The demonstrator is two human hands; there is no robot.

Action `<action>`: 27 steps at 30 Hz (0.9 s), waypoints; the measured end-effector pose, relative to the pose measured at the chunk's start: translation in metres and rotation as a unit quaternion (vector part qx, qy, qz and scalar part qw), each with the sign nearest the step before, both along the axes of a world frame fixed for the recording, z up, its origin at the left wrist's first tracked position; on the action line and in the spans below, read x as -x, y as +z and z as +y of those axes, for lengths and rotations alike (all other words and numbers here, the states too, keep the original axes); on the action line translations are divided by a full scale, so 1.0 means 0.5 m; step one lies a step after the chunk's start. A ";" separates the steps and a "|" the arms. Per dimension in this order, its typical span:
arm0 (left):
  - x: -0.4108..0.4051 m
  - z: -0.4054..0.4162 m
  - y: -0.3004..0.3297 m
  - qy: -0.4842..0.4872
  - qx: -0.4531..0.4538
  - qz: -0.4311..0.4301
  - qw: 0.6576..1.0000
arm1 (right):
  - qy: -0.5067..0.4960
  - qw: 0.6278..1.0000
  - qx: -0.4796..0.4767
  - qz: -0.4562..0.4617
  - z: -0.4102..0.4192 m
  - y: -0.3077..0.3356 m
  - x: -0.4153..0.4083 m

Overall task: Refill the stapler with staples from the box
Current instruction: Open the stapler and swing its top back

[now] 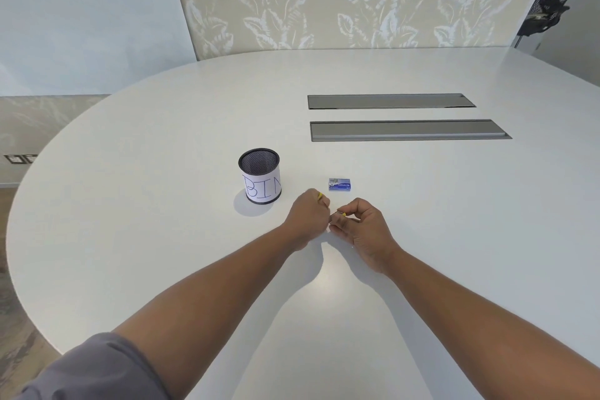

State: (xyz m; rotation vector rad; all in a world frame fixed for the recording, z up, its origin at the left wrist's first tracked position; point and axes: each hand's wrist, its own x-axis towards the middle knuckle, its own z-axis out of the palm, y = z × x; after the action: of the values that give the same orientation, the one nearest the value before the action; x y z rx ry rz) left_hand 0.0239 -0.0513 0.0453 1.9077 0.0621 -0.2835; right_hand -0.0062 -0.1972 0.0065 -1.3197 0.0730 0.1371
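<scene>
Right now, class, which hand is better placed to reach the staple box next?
Right hand: the staple box lies just beyond it, while the left hand grips something yellow.

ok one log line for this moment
left hand: shut on stapler | right hand: pinching thin metal piece | staple box: on table, closed, untouched

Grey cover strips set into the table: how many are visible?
2. The far strip and the near strip lie parallel in the white table, beyond the staple box. None appear hidden.
</scene>
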 end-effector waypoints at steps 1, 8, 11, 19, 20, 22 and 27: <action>-0.003 0.000 -0.001 0.023 0.021 -0.002 1.000 | -0.007 1.000 0.002 0.002 0.000 -0.001 0.001; -0.010 0.020 -0.009 0.082 0.160 -0.001 0.984 | -0.038 0.999 -0.005 -0.011 0.006 0.004 0.008; -0.002 0.026 -0.026 0.106 0.225 0.021 0.968 | -0.026 0.995 0.097 -0.024 0.008 0.013 0.016; -0.001 0.039 -0.047 0.150 0.315 0.025 0.937 | 0.119 0.899 0.411 -0.092 0.011 0.041 0.024; 0.001 0.037 -0.047 0.143 0.320 0.028 0.936 | 0.134 0.887 0.431 -0.092 0.013 0.043 0.026; 0.003 0.034 -0.046 0.132 0.320 0.033 0.938 | 0.159 0.860 0.475 -0.099 0.021 0.045 0.032; -0.007 0.035 -0.049 0.083 0.214 0.008 0.973 | 0.144 0.808 0.560 -0.115 0.039 0.040 0.050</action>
State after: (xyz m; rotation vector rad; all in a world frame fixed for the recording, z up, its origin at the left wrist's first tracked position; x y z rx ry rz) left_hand 0.0275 -0.0336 0.0209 1.4615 0.1582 -0.1797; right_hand -0.0312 -0.1779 0.0266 -2.5316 -0.3087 0.2012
